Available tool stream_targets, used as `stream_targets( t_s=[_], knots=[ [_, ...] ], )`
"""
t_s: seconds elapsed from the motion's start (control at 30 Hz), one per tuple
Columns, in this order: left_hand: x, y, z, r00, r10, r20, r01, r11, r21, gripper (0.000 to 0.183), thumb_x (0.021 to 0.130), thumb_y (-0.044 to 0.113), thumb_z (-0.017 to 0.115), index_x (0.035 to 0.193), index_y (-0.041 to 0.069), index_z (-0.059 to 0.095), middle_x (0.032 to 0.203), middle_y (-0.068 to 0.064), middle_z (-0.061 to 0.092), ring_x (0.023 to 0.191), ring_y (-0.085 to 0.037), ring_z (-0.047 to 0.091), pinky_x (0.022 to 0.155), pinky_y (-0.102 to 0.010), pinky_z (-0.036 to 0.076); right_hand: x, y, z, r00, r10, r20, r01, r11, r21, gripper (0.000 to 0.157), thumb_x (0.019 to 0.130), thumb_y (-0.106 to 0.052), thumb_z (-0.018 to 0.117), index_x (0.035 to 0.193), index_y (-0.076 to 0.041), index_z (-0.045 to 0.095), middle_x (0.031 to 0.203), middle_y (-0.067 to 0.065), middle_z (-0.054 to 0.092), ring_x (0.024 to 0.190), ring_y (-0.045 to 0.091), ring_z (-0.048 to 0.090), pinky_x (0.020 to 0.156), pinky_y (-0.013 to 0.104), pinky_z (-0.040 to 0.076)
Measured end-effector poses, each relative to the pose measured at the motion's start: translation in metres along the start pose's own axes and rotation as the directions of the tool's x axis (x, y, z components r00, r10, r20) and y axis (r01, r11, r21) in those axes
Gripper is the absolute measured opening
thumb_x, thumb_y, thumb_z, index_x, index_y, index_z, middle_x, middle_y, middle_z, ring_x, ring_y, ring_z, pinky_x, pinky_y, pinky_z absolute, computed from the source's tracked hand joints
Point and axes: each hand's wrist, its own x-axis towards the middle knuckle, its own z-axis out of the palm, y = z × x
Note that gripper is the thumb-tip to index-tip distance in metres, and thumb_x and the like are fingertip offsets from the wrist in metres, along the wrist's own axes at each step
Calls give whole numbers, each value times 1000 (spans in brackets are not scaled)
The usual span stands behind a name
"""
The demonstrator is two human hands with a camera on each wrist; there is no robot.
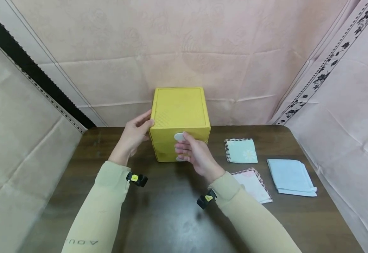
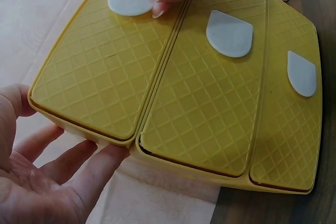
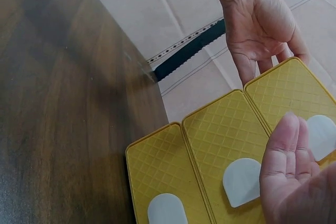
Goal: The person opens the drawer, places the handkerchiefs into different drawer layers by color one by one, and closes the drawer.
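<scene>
A yellow box with three stacked drawers (image 1: 181,107) stands at the table's far edge, its drawer fronts level with one another. Each front has a crosshatched texture and a white tab: top tab (image 1: 178,136), middle tab (image 2: 230,34), bottom tab (image 2: 302,74). My left hand (image 1: 134,135) rests against the box's left side, thumb by the upper front corner and fingers spread along the side wall. With its thumb at the upper edge and fingers below, my right hand (image 1: 195,154) pinches the top tab, partly covering it.
Right of the box lie a folded mint cloth (image 1: 242,151) with a checked edge, a folded white cloth (image 1: 250,184) partly behind my right sleeve, and a folded light-blue cloth (image 1: 291,175). Pale curtains (image 1: 184,63) hang behind and beside the dark wooden table (image 1: 158,218).
</scene>
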Motion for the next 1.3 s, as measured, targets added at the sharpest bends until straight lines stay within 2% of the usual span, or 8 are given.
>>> stream_targets(
  t_s=[0.23,0.43,0.7,1.0,1.2,1.3],
  knots=[
    [1,4,1,999,34,-15,-35,999,-32,47,96,34,61,142,36,48,145,3,45,118,-20,54,91,-43,51,1,-2,2,1000,-22,-7,22,1000,-7,57,92,-49,62,113,4,60,97,11,65,84,23,62,78,34,53],
    [0,-1,5,1000,4,-3,-4,999,-36,48,97,33,61,143,36,47,144,6,46,118,-18,55,90,-40,52,-3,0,2,999,13,-38,-13,1000,4,55,93,-48,60,112,4,59,94,10,64,80,22,61,78,36,52],
    [-1,0,4,999,29,-25,-30,999,-33,47,97,32,61,142,36,48,144,4,46,116,-18,55,87,-39,53,-4,-8,7,995,-10,-101,-2,993,-120,56,91,-47,63,115,4,65,89,11,70,79,22,66,75,35,55],
    [0,-1,3,999,27,-32,-28,999,-27,48,97,33,60,143,36,47,144,8,46,116,-17,55,89,-40,52,-1,-12,10,990,-4,-138,-25,976,-214,54,91,-45,59,111,5,65,87,12,70,75,22,66,83,45,54],
    [1,-2,1,999,31,9,-31,999,-31,49,97,32,60,144,35,45,147,3,44,119,-18,53,89,-40,52,-9,-8,12,986,10,-165,-44,979,-201,54,91,-45,58,110,5,65,83,12,69,78,28,66,71,34,56],
    [0,-1,-1,999,29,30,-28,999,-21,49,98,33,59,145,36,44,148,3,42,119,-19,54,90,-40,51,-17,-4,13,986,15,-166,-50,977,-206,55,91,-45,57,110,6,65,79,11,68,74,26,66,64,30,55]
  ],
)
